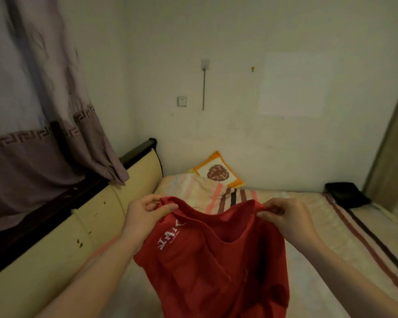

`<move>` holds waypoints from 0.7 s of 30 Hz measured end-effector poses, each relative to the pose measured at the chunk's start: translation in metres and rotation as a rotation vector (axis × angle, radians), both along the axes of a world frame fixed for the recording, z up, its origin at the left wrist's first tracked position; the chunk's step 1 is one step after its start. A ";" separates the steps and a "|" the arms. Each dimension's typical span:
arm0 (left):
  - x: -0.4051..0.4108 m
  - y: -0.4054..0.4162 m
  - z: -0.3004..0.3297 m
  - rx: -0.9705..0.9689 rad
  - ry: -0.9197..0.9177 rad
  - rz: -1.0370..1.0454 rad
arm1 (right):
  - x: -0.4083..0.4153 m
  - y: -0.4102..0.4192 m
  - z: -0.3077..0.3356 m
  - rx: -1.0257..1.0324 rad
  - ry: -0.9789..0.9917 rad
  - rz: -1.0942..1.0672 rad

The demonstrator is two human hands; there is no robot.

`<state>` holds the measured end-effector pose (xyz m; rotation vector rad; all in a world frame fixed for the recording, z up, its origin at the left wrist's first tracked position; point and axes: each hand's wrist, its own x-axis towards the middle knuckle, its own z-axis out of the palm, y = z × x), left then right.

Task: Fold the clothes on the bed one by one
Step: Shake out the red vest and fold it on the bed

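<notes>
A red garment [216, 267] with white lettering near its upper left hangs in front of me over the bed [319, 237]. My left hand [145, 214] grips its top left edge, thumb over the cloth. My right hand [285, 216] pinches the top right edge. The cloth sags between the two hands and drapes down out of the bottom of the view. Its lower part is hidden below the frame.
A striped folded quilt [207, 193] and an orange-bordered pillow [218, 172] lie at the bed's far end by the wall. A black item [345, 193] sits at the far right corner. The cream headboard [62, 244] and a purple curtain [44, 134] stand on the left.
</notes>
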<state>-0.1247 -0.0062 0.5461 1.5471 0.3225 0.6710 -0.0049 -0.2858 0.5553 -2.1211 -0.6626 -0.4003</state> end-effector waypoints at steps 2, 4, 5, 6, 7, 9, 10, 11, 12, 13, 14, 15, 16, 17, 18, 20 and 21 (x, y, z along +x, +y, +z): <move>-0.006 -0.008 0.019 0.020 -0.016 0.002 | -0.011 -0.011 0.020 0.010 -0.037 -0.031; -0.011 -0.016 0.036 0.059 -0.026 0.002 | -0.026 -0.022 0.038 0.018 -0.069 -0.051; -0.013 -0.020 0.045 0.081 -0.032 0.000 | -0.032 -0.027 0.046 0.005 -0.086 -0.059; -0.015 -0.024 0.052 0.110 -0.040 -0.002 | -0.037 -0.033 0.053 -0.007 -0.098 -0.066; -0.017 -0.029 0.059 0.141 -0.049 -0.004 | -0.043 -0.038 0.060 -0.015 -0.101 -0.074; -0.020 -0.036 0.072 0.215 -0.071 -0.017 | -0.052 -0.049 0.071 -0.010 -0.102 -0.090; -0.022 -0.039 0.078 0.239 -0.074 -0.033 | -0.056 -0.054 0.076 -0.007 -0.102 -0.099; -0.022 -0.043 0.083 0.249 -0.073 -0.054 | -0.061 -0.059 0.081 -0.002 -0.096 -0.102; -0.023 -0.047 0.088 0.258 -0.074 -0.074 | -0.066 -0.064 0.085 0.007 -0.083 -0.103; -0.023 -0.051 0.093 0.265 -0.076 -0.096 | -0.070 -0.069 0.089 0.018 -0.066 -0.104; -0.022 -0.055 0.098 0.274 -0.080 -0.115 | -0.073 -0.074 0.093 0.025 -0.050 -0.109; -0.020 -0.059 0.101 0.285 -0.080 -0.127 | -0.077 -0.080 0.097 0.028 -0.035 -0.116; -0.017 -0.064 0.104 0.305 -0.079 -0.133 | -0.081 -0.086 0.101 0.033 -0.024 -0.120; -0.014 -0.069 0.107 0.325 -0.080 -0.136 | -0.085 -0.092 0.105 0.039 -0.022 -0.122; -0.009 -0.075 0.108 0.340 -0.091 -0.144 | -0.088 -0.099 0.108 0.036 -0.027 -0.129; 0.000 -0.090 0.108 0.338 -0.120 -0.179 | -0.096 -0.112 0.114 0.024 -0.050 -0.158; 0.004 -0.098 0.108 0.332 -0.128 -0.207 | -0.100 -0.118 0.116 0.031 -0.061 -0.177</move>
